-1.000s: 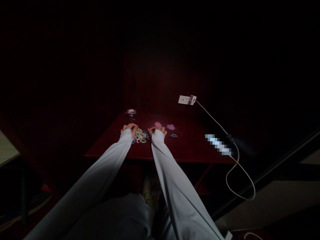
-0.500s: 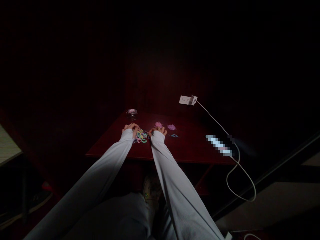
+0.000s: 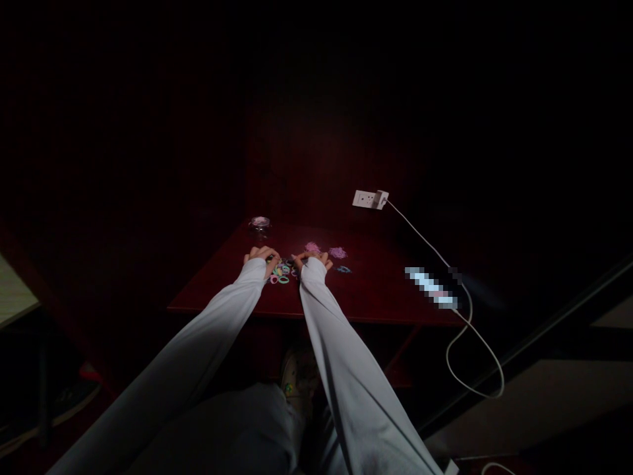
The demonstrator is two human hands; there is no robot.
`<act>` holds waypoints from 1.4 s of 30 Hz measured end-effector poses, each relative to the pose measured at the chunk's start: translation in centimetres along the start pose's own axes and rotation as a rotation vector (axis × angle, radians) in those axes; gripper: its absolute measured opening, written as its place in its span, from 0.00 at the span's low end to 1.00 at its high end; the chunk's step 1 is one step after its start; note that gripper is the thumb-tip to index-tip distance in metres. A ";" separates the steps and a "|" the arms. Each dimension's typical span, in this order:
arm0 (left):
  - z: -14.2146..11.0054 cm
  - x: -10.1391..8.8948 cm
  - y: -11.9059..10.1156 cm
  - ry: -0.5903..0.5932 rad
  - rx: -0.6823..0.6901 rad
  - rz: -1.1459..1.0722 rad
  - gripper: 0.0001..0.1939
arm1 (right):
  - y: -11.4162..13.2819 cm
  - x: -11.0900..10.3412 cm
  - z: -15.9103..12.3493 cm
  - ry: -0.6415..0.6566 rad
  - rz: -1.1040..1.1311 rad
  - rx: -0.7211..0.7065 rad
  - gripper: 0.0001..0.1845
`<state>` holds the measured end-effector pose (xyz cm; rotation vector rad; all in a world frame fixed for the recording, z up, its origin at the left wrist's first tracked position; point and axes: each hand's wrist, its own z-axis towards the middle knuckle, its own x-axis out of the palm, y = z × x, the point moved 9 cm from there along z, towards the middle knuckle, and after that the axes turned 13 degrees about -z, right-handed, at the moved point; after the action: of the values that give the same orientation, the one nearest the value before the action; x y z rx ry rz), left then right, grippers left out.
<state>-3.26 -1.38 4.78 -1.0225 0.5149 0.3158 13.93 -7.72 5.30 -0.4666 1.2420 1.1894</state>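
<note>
A loose pile of small multicoloured hair ties (image 3: 283, 270) lies near the front of the dark red table, between my hands. My left hand (image 3: 261, 254) rests at the pile's left side, its bent fingers reaching over the ties with thumb and forefinger apart. At the right side, my right hand (image 3: 316, 259) has its fingers curled and its thumb side toward the pile; whatever is between the fingertips is too small to make out. Just behind it are a pink heap of bands (image 3: 312, 247) and a purple heap (image 3: 338, 253). A few blue-grey bands (image 3: 343, 269) lie to its right.
A clear jar (image 3: 260, 223) with pink contents stands at the table's back left. To the right lies a bright blurred-out device (image 3: 431, 287) on a white cable (image 3: 469, 310), which runs to a plug in the wall socket (image 3: 368, 199). The table edge (image 3: 222, 310) is close to me.
My left hand has shifted slightly right, its fingers further over the hair ties. The right hand stays by the pile with a small finger movement. The whole view has moved a little.
</note>
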 end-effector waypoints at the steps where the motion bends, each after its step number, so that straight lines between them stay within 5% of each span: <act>1: 0.0 0.1 -0.1 0.002 0.019 -0.003 0.09 | 0.2 0.1 -0.1 0.005 0.005 -0.022 0.18; 23: -0.2 0.3 -0.3 0.004 0.019 0.000 0.08 | 1.3 1.1 -1.0 0.097 -0.061 -0.167 0.17; 42: 0.0 0.8 0.1 0.013 0.084 0.030 0.10 | 0.6 0.3 -0.7 0.078 0.116 -0.059 0.08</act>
<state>-2.57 -1.32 4.30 -0.9365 0.5508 0.3117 13.03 -7.95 5.01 -0.4939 1.3185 1.3189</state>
